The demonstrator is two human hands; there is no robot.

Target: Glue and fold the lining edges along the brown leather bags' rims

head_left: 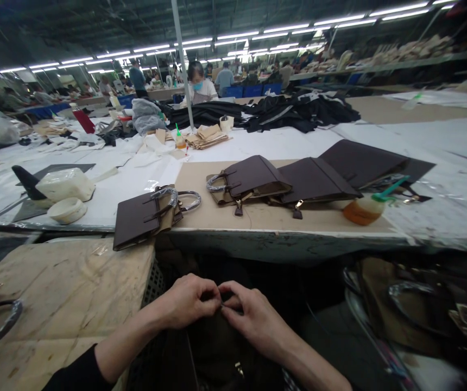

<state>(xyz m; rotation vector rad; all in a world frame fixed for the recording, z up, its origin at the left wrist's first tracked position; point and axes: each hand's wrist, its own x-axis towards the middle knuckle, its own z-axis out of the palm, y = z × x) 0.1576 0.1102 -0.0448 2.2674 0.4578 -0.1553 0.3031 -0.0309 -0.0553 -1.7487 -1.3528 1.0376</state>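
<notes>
Fingertips meeting, the left hand (193,300) and right hand (250,310) are curled nearly closed; any grip is too small to tell. The dark bag (225,353) lies just below them, before the surface (217,222).

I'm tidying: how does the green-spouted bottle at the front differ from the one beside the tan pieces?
The near bottle looks larger than the far bottle. The near bottle's spout slants right; the far bottle's points nearly straight up. The near bottle sits by dark bags, the far bottle by tan pieces. Both have green spouts and amber contents.
</notes>
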